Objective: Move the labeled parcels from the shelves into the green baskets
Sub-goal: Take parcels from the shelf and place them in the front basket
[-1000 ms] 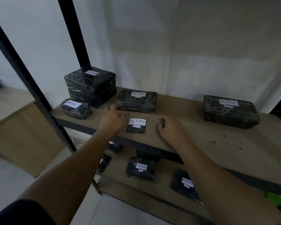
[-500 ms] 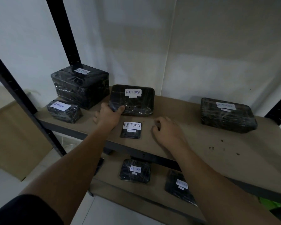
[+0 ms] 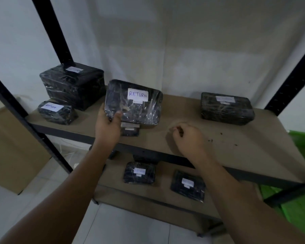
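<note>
My left hand (image 3: 108, 125) grips the near-left corner of a flat black-wrapped parcel (image 3: 136, 106) with a white RETURN label, tilted up off the upper shelf (image 3: 218, 138). A small flat parcel (image 3: 130, 131) lies partly hidden under it. My right hand (image 3: 187, 138) hovers curled over the shelf, holding nothing. More labeled black parcels rest on this shelf: a big box (image 3: 72, 85), a small one (image 3: 57, 112) at the left and a wide one (image 3: 227, 108) at the right. Two parcels (image 3: 139, 173) (image 3: 188, 185) lie on the lower shelf. A green basket (image 3: 299, 205) shows at the right edge.
Black metal uprights (image 3: 55, 30) (image 3: 292, 80) frame the shelving against a white wall. A brown cardboard box (image 3: 11, 147) stands on the tiled floor at the left. Dark crumbs (image 3: 222, 138) dot the upper shelf near its right end.
My left hand took hold of the flat RETURN parcel and lifted its near edge up, covering most of the small parcel. My right hand stayed curled and shifted slightly.
</note>
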